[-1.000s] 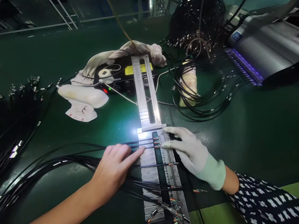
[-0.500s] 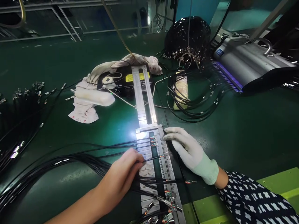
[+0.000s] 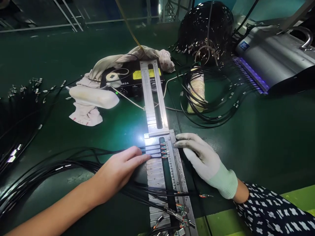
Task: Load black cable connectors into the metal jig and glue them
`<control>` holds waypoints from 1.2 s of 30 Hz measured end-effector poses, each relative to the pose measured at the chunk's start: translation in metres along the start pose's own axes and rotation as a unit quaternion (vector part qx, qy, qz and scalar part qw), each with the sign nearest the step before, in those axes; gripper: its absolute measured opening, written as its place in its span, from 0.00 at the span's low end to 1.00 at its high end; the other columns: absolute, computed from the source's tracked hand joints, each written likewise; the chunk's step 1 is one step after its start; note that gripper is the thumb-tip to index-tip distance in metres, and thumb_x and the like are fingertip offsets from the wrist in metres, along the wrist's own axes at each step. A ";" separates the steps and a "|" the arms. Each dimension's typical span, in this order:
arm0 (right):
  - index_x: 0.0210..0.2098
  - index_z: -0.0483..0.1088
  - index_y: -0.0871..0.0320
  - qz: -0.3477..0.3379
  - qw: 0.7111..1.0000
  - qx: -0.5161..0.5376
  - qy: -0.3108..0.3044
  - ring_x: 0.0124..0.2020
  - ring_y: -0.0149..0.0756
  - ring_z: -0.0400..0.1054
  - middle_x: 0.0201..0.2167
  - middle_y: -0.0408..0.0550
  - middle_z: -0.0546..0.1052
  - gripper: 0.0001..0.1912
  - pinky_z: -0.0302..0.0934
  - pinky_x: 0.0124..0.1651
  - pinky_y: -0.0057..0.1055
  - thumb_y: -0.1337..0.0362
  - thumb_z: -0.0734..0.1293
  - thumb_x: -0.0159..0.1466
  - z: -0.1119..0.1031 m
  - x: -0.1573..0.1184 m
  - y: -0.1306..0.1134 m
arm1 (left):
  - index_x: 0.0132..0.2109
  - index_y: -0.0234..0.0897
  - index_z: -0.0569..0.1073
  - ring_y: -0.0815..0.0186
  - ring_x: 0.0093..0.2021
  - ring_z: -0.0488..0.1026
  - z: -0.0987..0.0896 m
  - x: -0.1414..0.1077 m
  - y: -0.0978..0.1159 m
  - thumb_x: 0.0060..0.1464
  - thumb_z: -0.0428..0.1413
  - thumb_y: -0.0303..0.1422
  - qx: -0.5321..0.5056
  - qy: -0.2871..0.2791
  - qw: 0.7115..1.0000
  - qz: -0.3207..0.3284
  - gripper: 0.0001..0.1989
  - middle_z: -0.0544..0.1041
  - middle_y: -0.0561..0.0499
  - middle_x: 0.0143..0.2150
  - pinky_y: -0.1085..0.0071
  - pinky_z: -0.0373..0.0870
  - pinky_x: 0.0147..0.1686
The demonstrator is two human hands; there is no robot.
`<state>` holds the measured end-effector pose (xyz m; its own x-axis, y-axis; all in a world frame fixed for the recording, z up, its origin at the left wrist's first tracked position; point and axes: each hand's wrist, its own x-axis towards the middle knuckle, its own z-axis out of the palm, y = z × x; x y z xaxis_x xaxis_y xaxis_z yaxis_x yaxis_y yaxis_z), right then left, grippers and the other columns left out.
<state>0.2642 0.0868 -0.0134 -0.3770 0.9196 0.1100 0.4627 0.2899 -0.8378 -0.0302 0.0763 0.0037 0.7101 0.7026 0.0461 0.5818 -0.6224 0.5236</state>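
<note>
A slotted metal fixture [image 3: 157, 177] runs up the middle, with several black cables laid across its upper grooves and their wired connector ends [image 3: 164, 151] over the slot. My bare left hand [image 3: 125, 164] has its fingertips closed on a black cable at the fixture's left edge. My right hand [image 3: 205, 159], in a white glove, lies with fingers stretched out, their tips touching the fixture's right rail. Lower down, more black cables [image 3: 157, 191] cross the fixture loosely, some connector ends resting on the rail.
Behind the fixture sit a black box [image 3: 133, 86], a cloth [image 3: 90, 114] and a white rounded object [image 3: 94, 97]. Coiled cables circle a wrapped bundle [image 3: 196, 93]. A metal machine with purple light [image 3: 273, 59] stands at back right; dark cable bundles [image 3: 22, 98] lie left.
My left hand has moved up and slightly left, and the cable at its fingertips now lies across the fixture beside the others. The view has shifted a little. My right hand keeps its place on the rail.
</note>
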 end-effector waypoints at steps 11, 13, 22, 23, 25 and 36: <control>0.51 0.71 0.53 -0.148 0.982 -0.108 -0.052 0.59 0.48 0.58 0.61 0.52 0.63 0.21 0.60 0.57 0.52 0.74 0.58 0.63 0.002 -0.004 0.003 | 0.58 0.46 0.69 0.61 0.45 0.66 0.013 -0.008 0.009 0.63 0.44 0.22 0.125 0.077 0.989 -0.019 0.22 0.69 0.46 0.46 0.65 0.64 0.43; 0.51 0.71 0.52 -0.144 0.983 -0.106 -0.048 0.58 0.47 0.58 0.61 0.51 0.63 0.22 0.61 0.57 0.52 0.75 0.58 0.62 0.003 -0.002 0.004 | 0.61 0.46 0.66 0.61 0.40 0.64 0.021 -0.017 0.015 0.63 0.44 0.22 0.177 0.080 0.980 -0.044 0.24 0.69 0.47 0.42 0.64 0.62 0.39; 0.47 0.74 0.53 -0.129 0.987 -0.086 -0.038 0.59 0.45 0.59 0.59 0.50 0.66 0.19 0.58 0.60 0.51 0.76 0.59 0.63 0.004 0.001 0.003 | 0.55 0.36 0.69 0.63 0.34 0.64 0.028 -0.001 0.027 0.63 0.44 0.24 0.166 0.065 0.983 -0.033 0.17 0.71 0.48 0.35 0.67 0.58 0.33; 0.47 0.74 0.53 -0.128 0.987 -0.089 -0.037 0.59 0.45 0.59 0.59 0.51 0.66 0.19 0.58 0.60 0.51 0.75 0.59 0.64 0.004 0.001 0.003 | 0.54 0.36 0.70 0.63 0.33 0.64 0.027 0.007 0.029 0.63 0.44 0.24 0.181 0.060 0.981 -0.018 0.17 0.71 0.48 0.34 0.67 0.58 0.32; 0.47 0.75 0.53 -0.127 0.986 -0.100 -0.034 0.59 0.45 0.60 0.58 0.51 0.67 0.18 0.59 0.60 0.51 0.74 0.59 0.65 0.005 0.000 0.003 | 0.54 0.37 0.71 0.63 0.32 0.64 0.027 0.022 0.033 0.62 0.43 0.24 0.211 0.053 0.976 0.008 0.18 0.71 0.48 0.33 0.67 0.58 0.31; 0.43 0.76 0.55 -0.131 0.986 -0.103 -0.022 0.58 0.45 0.63 0.56 0.52 0.70 0.18 0.61 0.60 0.51 0.74 0.57 0.66 0.004 0.000 -0.001 | 0.46 0.37 0.70 0.64 0.40 0.68 0.008 -0.028 0.041 0.65 0.46 0.30 0.156 0.023 0.987 -0.023 0.08 0.73 0.48 0.41 0.68 0.66 0.40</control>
<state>0.2609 0.0860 -0.0149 -0.5379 0.7950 0.2806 0.4966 0.5677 -0.6565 -0.0225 0.0285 0.0167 0.6651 0.7435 0.0695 0.7125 -0.6598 0.2387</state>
